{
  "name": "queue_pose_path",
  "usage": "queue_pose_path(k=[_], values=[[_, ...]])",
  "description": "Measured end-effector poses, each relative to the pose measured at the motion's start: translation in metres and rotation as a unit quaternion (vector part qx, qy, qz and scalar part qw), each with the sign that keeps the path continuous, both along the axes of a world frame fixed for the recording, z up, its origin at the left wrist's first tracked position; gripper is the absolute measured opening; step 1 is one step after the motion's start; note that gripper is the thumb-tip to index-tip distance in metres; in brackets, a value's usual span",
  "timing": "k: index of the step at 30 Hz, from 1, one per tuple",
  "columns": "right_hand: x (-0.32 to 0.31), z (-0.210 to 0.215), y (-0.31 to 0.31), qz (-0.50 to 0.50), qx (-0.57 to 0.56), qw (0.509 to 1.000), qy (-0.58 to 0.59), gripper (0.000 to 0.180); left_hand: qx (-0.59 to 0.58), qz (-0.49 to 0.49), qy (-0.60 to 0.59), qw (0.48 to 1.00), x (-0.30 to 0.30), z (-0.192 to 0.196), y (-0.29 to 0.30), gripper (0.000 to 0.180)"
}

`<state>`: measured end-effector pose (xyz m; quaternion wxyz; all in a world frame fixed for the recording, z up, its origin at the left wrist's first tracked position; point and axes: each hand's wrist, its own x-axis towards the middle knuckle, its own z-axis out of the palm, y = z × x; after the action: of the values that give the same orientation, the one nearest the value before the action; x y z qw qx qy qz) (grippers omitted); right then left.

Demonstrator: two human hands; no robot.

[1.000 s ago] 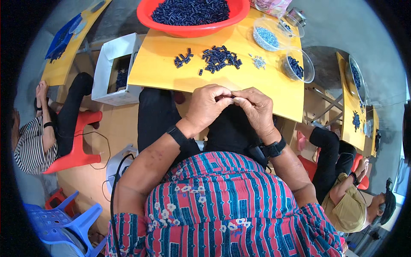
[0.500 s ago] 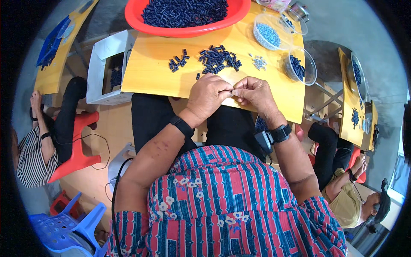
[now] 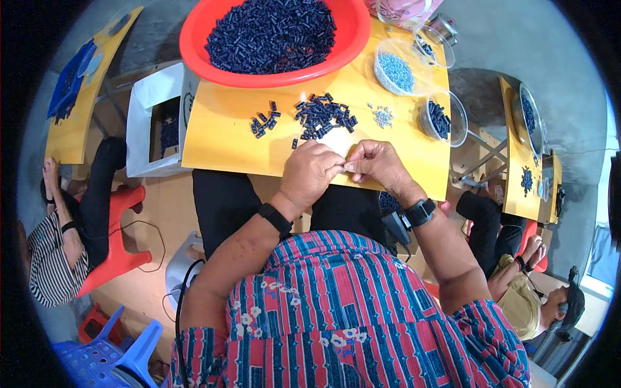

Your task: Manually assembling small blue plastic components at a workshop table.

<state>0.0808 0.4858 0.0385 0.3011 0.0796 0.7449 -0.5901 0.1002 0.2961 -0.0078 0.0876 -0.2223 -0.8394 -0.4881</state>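
Moved forward since a second ago: both hands, from just off the near edge of the yellow, flat-topped bench (image 3: 220,132) to above that edge. Lower in view now too, along with the bench. Left hand (image 3: 312,173) and right hand (image 3: 381,163) meeting at the fingertips, thumbs and fingers closed in a pinch; anything between the tips too small and too covered to tell.

Just beyond the left hand, on the bench, a loose pile of short, dark navy, block-shaped pieces (image 3: 321,114), with a single dark piece (image 3: 295,143) apart at its near left. Farther left, a smaller scatter of dark pieces (image 3: 260,127). Right of the pile, a little heap of tiny silver bits (image 3: 383,117).

Near the bench's right edge, a clear, round plastic tub (image 3: 423,121) of dark pieces; behind it, another clear plastic tub (image 3: 383,81) of pale blue bits. At the far side, a large, round red basin (image 3: 278,79) full of dark navy pieces. Left of the bench, an open white cardboard box (image 3: 142,123).
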Motion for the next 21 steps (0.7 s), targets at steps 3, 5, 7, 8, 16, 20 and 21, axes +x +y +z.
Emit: queue_pose_path(k=[3, 5, 7, 8, 16, 20, 21], values=[[0.007, -0.006, -0.003, 0.016, 0.03, 0.999, 0.009, 0.013, 0.01, 0.0, 0.059, 0.998, 0.003, -0.004, 0.001, 0.006], [0.007, -0.003, -0.002, 0.019, 0.021, 1.0, 0.001, 0.013, 0.013, 0.008, 0.04, 0.999, 0.006, -0.003, 0.0, 0.004], [0.005, 0.0, -0.002, 0.023, 0.008, 1.0, -0.01, 0.013, 0.013, 0.017, 0.018, 1.0, 0.005, -0.001, 0.0, 0.003], [0.008, 0.002, 0.002, 0.016, 0.0, 1.0, 0.005, 0.013, 0.016, 0.011, 0.036, 0.999, 0.005, 0.0, 0.002, 0.003], [0.022, -0.001, 0.007, -0.037, -0.06, 0.997, 0.034, 0.016, -0.026, 0.002, 0.007, 1.0, 0.006, 0.009, 0.003, 0.007], [0.023, -0.007, 0.006, -0.059, -0.079, 0.992, 0.084, 0.018, -0.052, 0.001, -0.002, 0.999, 0.003, 0.006, 0.002, 0.011], [0.023, -0.007, 0.006, -0.051, -0.073, 0.991, 0.096, 0.019, -0.035, 0.013, 0.003, 0.999, 0.002, 0.007, 0.004, 0.008]])
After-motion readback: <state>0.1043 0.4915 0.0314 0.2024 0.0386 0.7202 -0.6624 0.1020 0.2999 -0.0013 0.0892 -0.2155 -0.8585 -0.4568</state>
